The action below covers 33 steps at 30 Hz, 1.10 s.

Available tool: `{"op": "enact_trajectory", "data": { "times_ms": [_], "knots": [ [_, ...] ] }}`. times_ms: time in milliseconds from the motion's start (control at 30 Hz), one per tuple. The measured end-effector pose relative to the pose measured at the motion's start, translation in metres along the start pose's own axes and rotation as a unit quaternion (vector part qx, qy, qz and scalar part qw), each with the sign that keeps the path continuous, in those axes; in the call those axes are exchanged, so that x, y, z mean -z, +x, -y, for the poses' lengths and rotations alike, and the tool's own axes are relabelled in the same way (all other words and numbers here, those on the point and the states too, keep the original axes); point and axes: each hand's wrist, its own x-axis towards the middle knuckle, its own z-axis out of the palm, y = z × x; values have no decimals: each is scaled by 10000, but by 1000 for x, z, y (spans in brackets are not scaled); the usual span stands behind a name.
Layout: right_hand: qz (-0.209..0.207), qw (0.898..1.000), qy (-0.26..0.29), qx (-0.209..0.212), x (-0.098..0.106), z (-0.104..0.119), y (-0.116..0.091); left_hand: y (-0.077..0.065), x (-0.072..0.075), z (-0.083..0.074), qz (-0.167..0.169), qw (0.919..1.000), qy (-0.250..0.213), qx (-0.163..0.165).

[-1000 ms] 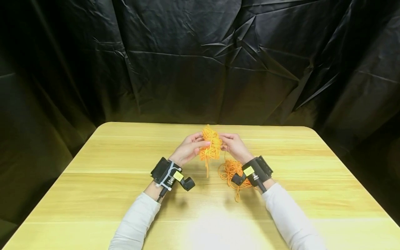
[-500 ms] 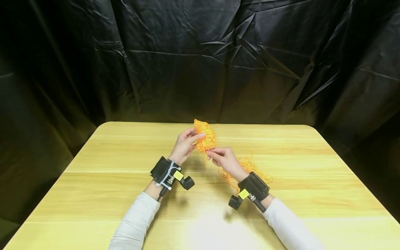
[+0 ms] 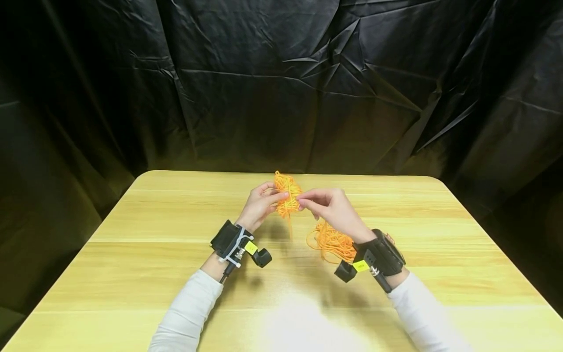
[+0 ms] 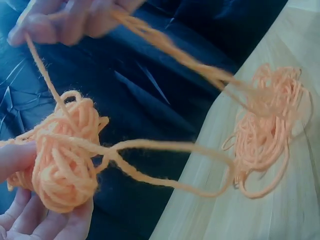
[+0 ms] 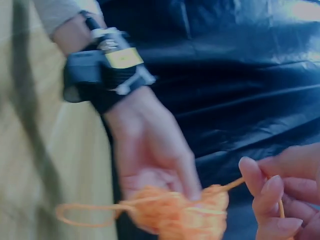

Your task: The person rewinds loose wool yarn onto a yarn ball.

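Bundle of orange yarn (image 3: pixel 286 188), seen from the head, gripped in the left hand (image 3: pixel 257 205): thumb across the near face, fingers behind. Held above the wooden table (image 3: pixel 145 274), probably to leave room for passing yarn round every side. Right hand (image 3: pixel 340 210) just beside the bundle, thumb and forefinger drawn close together. Lower down, a loose orange heap (image 3: pixel 332 242) on the table, partly hidden by the right forearm, within easy reach, apparently as a supply. Black curtain (image 3: pixel 264 112) behind.

From the left wrist: a strand (image 4: pixel 46 75) running straight from bundle to right fingertips, seemingly pulled taut to lie snug. Doubled lengths (image 4: pixel 175 52) sloping from the right hand towards the heap, likely as feed. Also a slack loop (image 4: pixel 150 144) reaching out from the bundle, likely left over rather than placed on purpose.

From the right wrist: same strand pinched narrowly between right thumb and fingers, presumably for control, with more yarn dropping below. Bundle blurred, clasped in the left hand, likely as a steady anchor against the pull.
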Motion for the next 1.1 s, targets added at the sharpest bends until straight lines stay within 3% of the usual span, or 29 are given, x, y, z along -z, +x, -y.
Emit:
{"op": "enact_trajectory", "data": {
  "times_ms": [167,300,533,667,767,900,1100],
  "knots": [
    [-74,9991,289,298,15,7,9,-1,0,0,244,9993,289,-22],
    [-268,9962,581,588,25,5,20,-2,1,1,786,9951,603,26],
    [-676,9895,1264,198,27,-13,34,-8,1,1,1894,9768,996,-35],
    [-821,9853,1483,-198,20,-35,39,-10,0,-1,2202,9703,991,-170],
    [-823,9829,1495,-694,11,-53,37,-11,-2,-3,2219,9717,782,-208],
    [-719,9797,1445,-1190,-4,-70,29,-10,-4,-5,1941,9797,439,-250],
    [-492,9791,1632,-1106,-27,-79,19,-7,-6,-5,1375,9884,110,-630]
  ]
}}
